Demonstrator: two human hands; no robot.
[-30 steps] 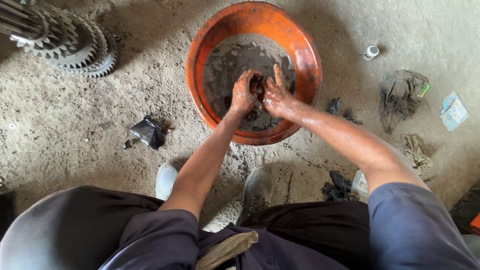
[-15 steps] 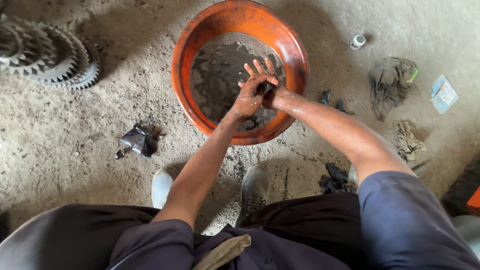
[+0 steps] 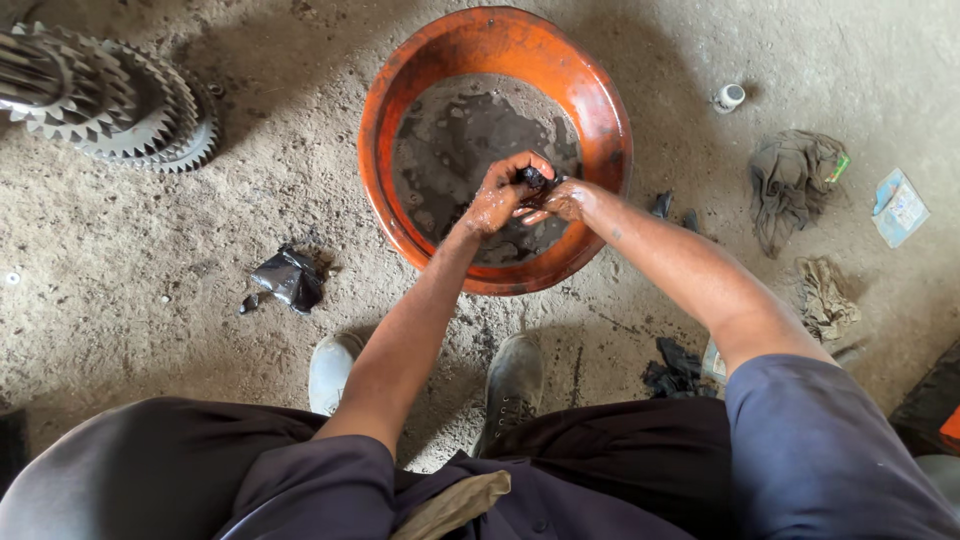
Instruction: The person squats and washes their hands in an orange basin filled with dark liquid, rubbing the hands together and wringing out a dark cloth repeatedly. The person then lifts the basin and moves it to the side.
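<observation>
An orange basin [image 3: 598,110] with dark, dirty liquid stands on the concrete floor in front of my feet. Both my hands are over its near side, wet and grimy. My left hand [image 3: 503,193] is curled around a small dark object [image 3: 532,179]. My right hand [image 3: 560,201] presses against it from the right, its fingers closed on the same dark piece. What the piece is cannot be made out.
A stack of toothed gears [image 3: 110,95] lies at the top left. A black crumpled scrap [image 3: 290,279] lies left of the basin. Dirty rags [image 3: 792,180], a small white cap [image 3: 729,97] and a pale packet [image 3: 899,207] lie to the right. My shoes [image 3: 512,380] stand below the basin.
My hands were spread with fingers extended over the liquid; now both have curled shut around the small dark piece. The view has shifted slightly.
</observation>
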